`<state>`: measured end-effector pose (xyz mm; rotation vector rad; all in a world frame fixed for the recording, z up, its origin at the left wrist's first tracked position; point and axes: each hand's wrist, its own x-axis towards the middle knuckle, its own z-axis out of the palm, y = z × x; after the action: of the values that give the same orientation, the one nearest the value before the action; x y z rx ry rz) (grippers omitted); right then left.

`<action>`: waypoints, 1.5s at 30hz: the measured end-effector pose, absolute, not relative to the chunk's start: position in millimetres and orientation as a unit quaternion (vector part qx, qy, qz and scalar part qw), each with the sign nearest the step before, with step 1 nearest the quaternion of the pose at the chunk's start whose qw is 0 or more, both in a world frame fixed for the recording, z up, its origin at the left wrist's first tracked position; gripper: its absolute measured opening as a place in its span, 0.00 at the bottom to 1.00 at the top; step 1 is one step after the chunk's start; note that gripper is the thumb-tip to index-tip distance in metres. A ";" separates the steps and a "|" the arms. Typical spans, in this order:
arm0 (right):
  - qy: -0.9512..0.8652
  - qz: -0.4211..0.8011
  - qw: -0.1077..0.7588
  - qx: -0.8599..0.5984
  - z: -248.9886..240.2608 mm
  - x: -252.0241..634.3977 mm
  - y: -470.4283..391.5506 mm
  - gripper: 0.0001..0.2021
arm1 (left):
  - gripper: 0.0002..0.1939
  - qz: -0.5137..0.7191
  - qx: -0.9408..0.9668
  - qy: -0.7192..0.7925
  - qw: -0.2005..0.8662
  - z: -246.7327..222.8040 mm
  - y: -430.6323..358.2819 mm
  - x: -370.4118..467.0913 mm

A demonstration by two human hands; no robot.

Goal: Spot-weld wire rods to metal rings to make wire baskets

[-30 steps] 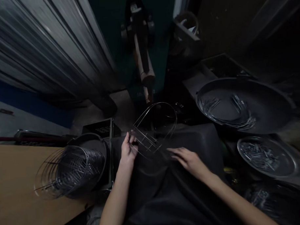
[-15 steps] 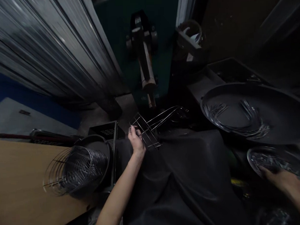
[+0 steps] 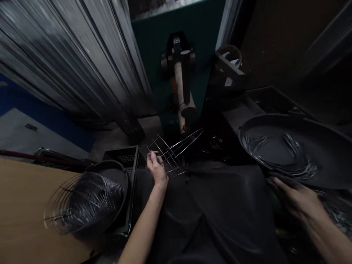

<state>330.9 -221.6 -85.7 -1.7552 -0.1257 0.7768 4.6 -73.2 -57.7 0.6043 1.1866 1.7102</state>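
Note:
My left hand (image 3: 157, 167) is closed on the left edge of a thin metal wire rack (image 3: 171, 150), whose long wires slant up to the right. The rack is above the dark cloth (image 3: 225, 207) over my lap, just below the metal arms (image 3: 187, 89) of a green machine. My right hand (image 3: 303, 197) is at the right edge of the cloth, fingers drawn together and smeared by motion. What its fingertips hold, if anything, is too dark to make out. Beneath that wrist lies a bowl of small metal pieces (image 3: 340, 220), partly covered by my forearm.
A wide dark pan (image 3: 335, 149) at the right bears bent wires (image 3: 292, 166). On the left, wire rings (image 3: 91, 192) stand in a round black container beside a black crate (image 3: 135, 160) and a wooden board (image 3: 19, 206). Corrugated metal (image 3: 104, 53) rises behind.
My right hand has left the bowl of small metal pieces and moved left toward the cloth. My left hand keeps hold of the wire rack, now tilted slightly differently. The view has shifted upward.

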 end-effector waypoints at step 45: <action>-0.120 0.567 0.610 -0.541 -4.3 156.9 -64.5 0.10 | 0.18 0.657 0.240 0.512 0.499 -55.6 -51.7 -7.6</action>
<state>156.9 -64.5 -4.3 -1.2490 -0.2762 1.3089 -7.6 -51.7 -55.6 0.5795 1.2394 1.5886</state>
